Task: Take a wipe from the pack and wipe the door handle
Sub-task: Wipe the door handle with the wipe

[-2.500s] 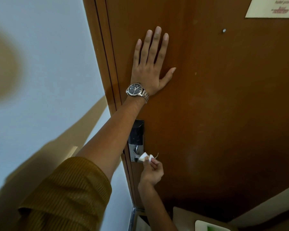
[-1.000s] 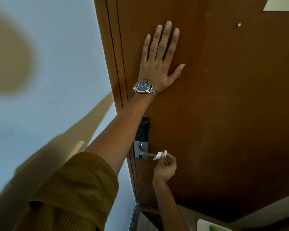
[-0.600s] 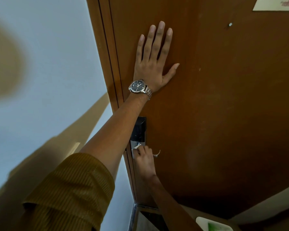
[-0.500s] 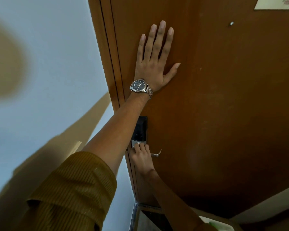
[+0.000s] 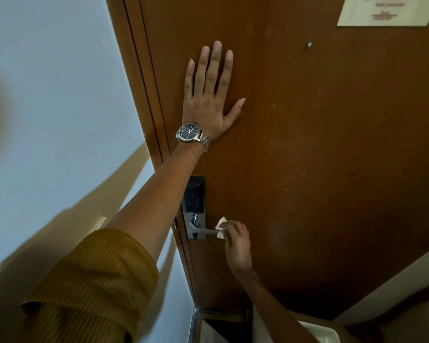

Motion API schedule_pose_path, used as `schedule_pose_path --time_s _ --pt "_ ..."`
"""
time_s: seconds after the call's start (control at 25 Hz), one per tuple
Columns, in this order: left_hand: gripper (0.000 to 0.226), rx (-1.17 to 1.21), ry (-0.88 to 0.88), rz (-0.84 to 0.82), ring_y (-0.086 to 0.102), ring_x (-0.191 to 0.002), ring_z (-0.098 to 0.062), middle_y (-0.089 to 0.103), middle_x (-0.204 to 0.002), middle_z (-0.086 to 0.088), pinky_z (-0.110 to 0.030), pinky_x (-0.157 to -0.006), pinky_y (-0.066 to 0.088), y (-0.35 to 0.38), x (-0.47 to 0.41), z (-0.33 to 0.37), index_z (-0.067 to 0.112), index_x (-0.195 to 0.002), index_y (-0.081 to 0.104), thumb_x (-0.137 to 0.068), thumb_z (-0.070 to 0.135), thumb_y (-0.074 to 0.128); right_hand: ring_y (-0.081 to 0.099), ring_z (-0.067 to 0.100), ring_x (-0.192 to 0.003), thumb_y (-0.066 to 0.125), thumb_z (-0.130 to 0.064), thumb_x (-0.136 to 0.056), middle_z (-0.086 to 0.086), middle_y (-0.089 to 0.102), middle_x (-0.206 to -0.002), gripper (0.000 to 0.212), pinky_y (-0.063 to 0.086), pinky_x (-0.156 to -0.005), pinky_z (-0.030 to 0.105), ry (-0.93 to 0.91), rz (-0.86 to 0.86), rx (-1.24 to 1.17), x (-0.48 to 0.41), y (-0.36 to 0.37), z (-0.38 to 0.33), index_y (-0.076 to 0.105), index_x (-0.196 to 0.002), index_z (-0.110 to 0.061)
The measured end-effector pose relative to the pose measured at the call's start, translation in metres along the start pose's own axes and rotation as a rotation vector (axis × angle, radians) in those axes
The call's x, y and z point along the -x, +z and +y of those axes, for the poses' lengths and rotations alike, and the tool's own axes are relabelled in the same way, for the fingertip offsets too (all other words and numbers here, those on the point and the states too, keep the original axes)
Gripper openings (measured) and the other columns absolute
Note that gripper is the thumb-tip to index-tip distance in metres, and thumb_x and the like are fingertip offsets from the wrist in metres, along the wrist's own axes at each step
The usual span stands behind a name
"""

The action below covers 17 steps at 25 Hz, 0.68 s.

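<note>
Bracing the brown door point(image 5: 320, 169) with a flat, fully spread left hand point(image 5: 208, 100), the person is probably keeping it from swinging under the rubbing. Well below that palm, the right hand point(image 5: 235, 241) is pinching a small white wipe point(image 5: 220, 227) between closed fingertips, pressing it against the outer end of the metal lever handle point(image 5: 206, 230), just beside the lock plate point(image 5: 195, 206).
</note>
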<state>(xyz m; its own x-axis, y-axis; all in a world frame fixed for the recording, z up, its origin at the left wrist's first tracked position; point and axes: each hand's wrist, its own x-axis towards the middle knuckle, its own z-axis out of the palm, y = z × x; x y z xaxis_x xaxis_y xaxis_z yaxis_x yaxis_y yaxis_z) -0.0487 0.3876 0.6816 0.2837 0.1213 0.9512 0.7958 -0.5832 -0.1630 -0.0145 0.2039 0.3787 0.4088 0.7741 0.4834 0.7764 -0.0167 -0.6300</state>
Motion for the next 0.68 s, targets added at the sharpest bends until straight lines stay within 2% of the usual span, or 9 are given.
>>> schedule_pose_path --time_s 0.08,0.12,0.2,0.28,0.36,0.44,0.52,0.6,0.68 --pt "0.079 -0.013 -0.008 -0.017 0.025 -0.153 -0.035 0.032 -0.164 -0.018 -0.053 -0.128 0.015 -0.003 0.000 0.001 0.012 -0.159 0.026 -0.102 0.066 0.036 0.067 0.026 -0.100 0.063 -0.009 -0.095 0.009 0.070 -0.108 0.013 0.057 -0.078 0.037 0.392 0.138 -0.416 0.001 0.004 -0.006 0.069 -0.106 -0.009" --pt "0.079 -0.014 -0.011 -0.032 0.024 -0.153 -0.035 0.030 -0.164 -0.018 -0.053 -0.127 0.015 -0.005 0.000 0.001 0.012 -0.160 0.025 -0.103 0.066 0.035 0.068 0.030 -0.101 0.064 -0.007 -0.094 0.012 0.070 -0.107 0.014 0.059 -0.079 0.039 0.603 0.149 -0.628 0.000 0.005 -0.010 0.068 -0.107 -0.006" --pt "0.078 -0.018 -0.020 -0.074 0.024 -0.154 -0.035 0.029 -0.165 -0.018 -0.054 -0.128 0.016 -0.009 0.002 0.004 0.012 -0.160 0.023 -0.105 0.065 0.033 0.068 0.028 -0.102 0.064 0.002 -0.091 0.012 0.069 -0.111 0.021 0.060 -0.078 0.035 0.965 0.140 -1.018 0.001 0.005 -0.020 0.066 -0.111 -0.003" --pt "0.077 -0.024 -0.043 -0.126 0.023 -0.155 -0.035 0.027 -0.166 -0.017 -0.054 -0.128 0.015 -0.015 0.005 0.010 0.011 -0.161 0.023 -0.106 0.064 0.032 0.067 0.024 -0.098 0.064 0.005 -0.089 0.011 0.067 -0.111 0.023 0.059 -0.076 0.030 1.176 0.177 -1.246 0.003 0.004 -0.038 0.065 -0.110 -0.006" --pt "0.077 -0.001 -0.073 -0.178 0.021 -0.156 -0.035 0.024 -0.167 -0.018 -0.054 -0.128 0.015 -0.025 0.009 0.019 0.009 -0.161 0.021 -0.107 0.063 0.032 0.069 0.024 -0.092 0.066 0.007 -0.087 0.014 0.068 -0.107 0.019 0.060 -0.074 0.029 1.303 0.213 -1.280 0.002 0.004 -0.060 0.066 -0.099 -0.008" --pt "0.078 0.023 -0.082 -0.247 0.016 -0.158 -0.035 0.018 -0.169 -0.017 -0.054 -0.130 0.015 -0.035 0.018 0.024 0.009 -0.162 0.016 -0.107 0.062 0.032 0.073 0.025 -0.087 0.072 0.005 -0.082 0.017 0.073 -0.101 0.015 0.061 -0.065 0.029 1.389 0.202 -1.208 -0.002 0.008 -0.083 0.068 -0.088 -0.008" --pt "0.078 0.035 -0.068 -0.348 0.009 -0.159 -0.033 0.009 -0.171 -0.016 -0.052 -0.130 0.014 -0.049 0.030 0.025 0.009 -0.163 0.008 -0.108 0.058 0.034 0.074 0.030 -0.092 0.076 0.001 -0.081 0.018 0.075 -0.103 0.011 0.062 -0.069 0.034 1.372 0.211 -1.118 -0.007 0.008 -0.103 0.070 -0.089 -0.004" --pt "0.079 0.046 -0.033 -0.454 0.003 -0.160 -0.030 0.001 -0.172 -0.013 -0.050 -0.131 0.013 -0.062 0.040 0.019 0.012 -0.164 0.003 -0.107 0.051 0.041 0.069 0.032 -0.104 0.074 -0.005 -0.085 0.016 0.070 -0.114 0.013 0.061 -0.077 0.034 1.277 0.264 -0.899 -0.013 0.009 -0.109 0.068 -0.096 -0.005" --pt "0.080 0.048 0.000 -0.548 -0.001 -0.160 -0.028 -0.005 -0.172 -0.009 -0.048 -0.130 0.012 -0.075 0.042 0.013 0.014 -0.164 -0.001 -0.106 0.044 0.046 0.062 0.028 -0.113 0.068 -0.007 -0.089 0.008 0.059 -0.121 0.015 0.056 -0.075 0.021 1.034 0.328 -0.649 -0.012 0.004 -0.103 0.066 -0.104 -0.007"
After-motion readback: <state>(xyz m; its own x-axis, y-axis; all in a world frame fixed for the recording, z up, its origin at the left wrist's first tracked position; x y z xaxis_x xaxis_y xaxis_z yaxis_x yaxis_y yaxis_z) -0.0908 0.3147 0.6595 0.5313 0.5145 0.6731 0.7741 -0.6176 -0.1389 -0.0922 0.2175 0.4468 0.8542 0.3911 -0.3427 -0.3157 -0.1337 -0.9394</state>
